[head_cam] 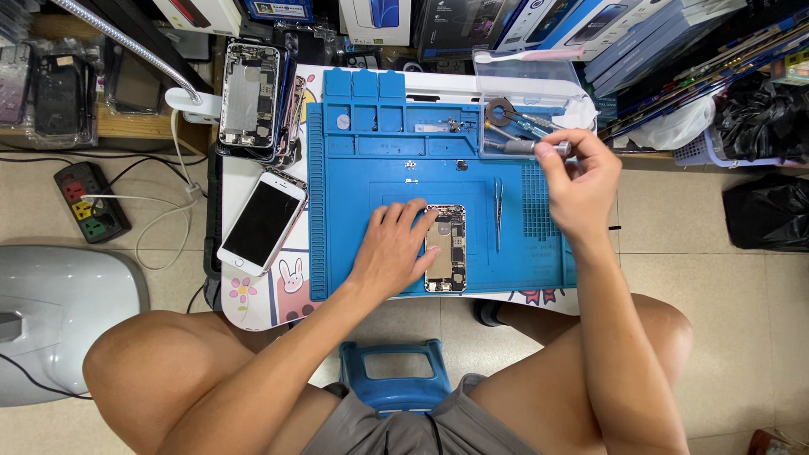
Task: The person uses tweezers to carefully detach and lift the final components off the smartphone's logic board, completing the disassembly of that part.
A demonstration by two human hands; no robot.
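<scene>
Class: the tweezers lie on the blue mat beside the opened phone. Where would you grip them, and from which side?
Probably pinch the tweezers across the upper half, from above. They lie flat and lengthwise on the blue mat, slim, and apart from the opened phone.

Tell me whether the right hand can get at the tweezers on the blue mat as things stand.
Probably yes. The tweezers lie bare on the blue mat, just right of the opened phone, with nothing over them. The right hand is close above, but its fingers already grip a screwdriver.
</scene>
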